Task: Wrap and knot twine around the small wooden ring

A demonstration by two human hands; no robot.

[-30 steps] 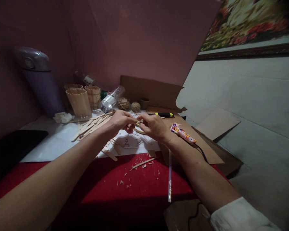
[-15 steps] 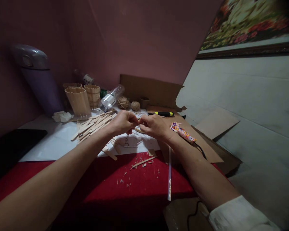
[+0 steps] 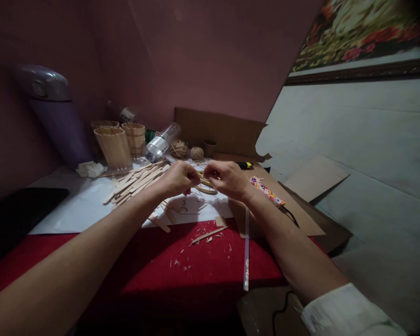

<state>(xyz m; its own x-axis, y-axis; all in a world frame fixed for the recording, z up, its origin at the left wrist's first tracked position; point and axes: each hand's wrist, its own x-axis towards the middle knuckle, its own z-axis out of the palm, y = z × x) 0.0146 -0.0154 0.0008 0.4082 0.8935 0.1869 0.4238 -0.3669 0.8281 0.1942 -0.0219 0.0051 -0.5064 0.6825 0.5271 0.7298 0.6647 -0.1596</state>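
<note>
My left hand (image 3: 181, 179) is closed in a pinch above the white paper, just right of a heap of flat wooden craft sticks (image 3: 135, 185). Facing it, my right hand (image 3: 230, 179) has its thumb and fingers drawn together. A small gap separates the two sets of fingertips. What either hand pinches is too small and dark to make out. Under and between the fingers lies a yellowish-brown loop (image 3: 207, 190), partly covered. A glue gun with a flowery pattern (image 3: 267, 190) rests to the right of my right wrist.
Stick-covered cups (image 3: 112, 148), a plastic bottle (image 3: 161, 143) and a twine ball (image 3: 197, 154) stand behind. A clear glue stick (image 3: 246, 254) and wood scraps (image 3: 210, 234) lie on the red cloth (image 3: 143, 266). Cardboard (image 3: 297, 212) is at right, a purple flask (image 3: 58, 119) at left.
My right hand has moved slightly right and turned, away from my left fingertips. More of the yellowish-brown loop shows between the hands. My left hand has hardly moved.
</note>
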